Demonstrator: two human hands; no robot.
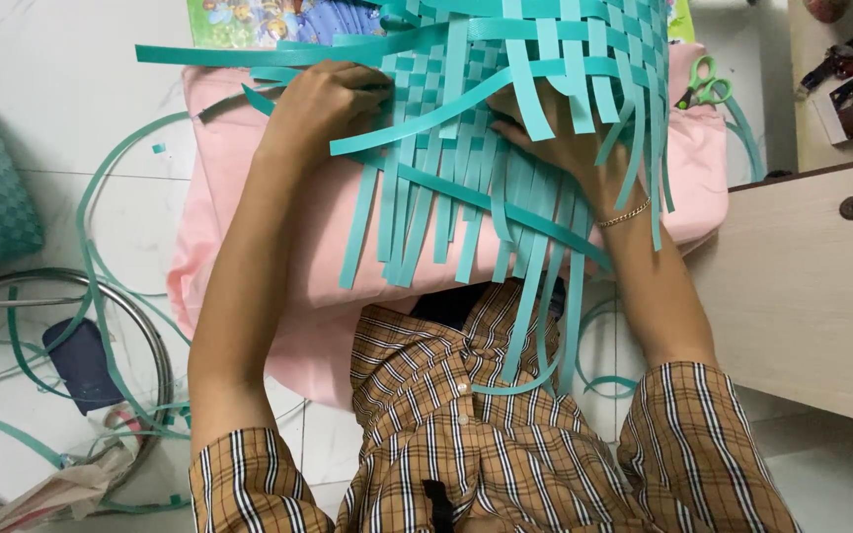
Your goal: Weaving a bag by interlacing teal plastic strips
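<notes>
Item: half-woven teal basket (505, 59), top cut off by the frame edge, loose strips (466, 212) hanging over a pink cushion (249, 197); I cannot see inside it. Right hand (570, 143): mostly hidden behind strips, so I cannot tell how its fingers lie. Left hand (323, 99): fingers curled together, pressing on the weave's left edge. Green scissors (705, 83) on the cushion's far corner.
</notes>
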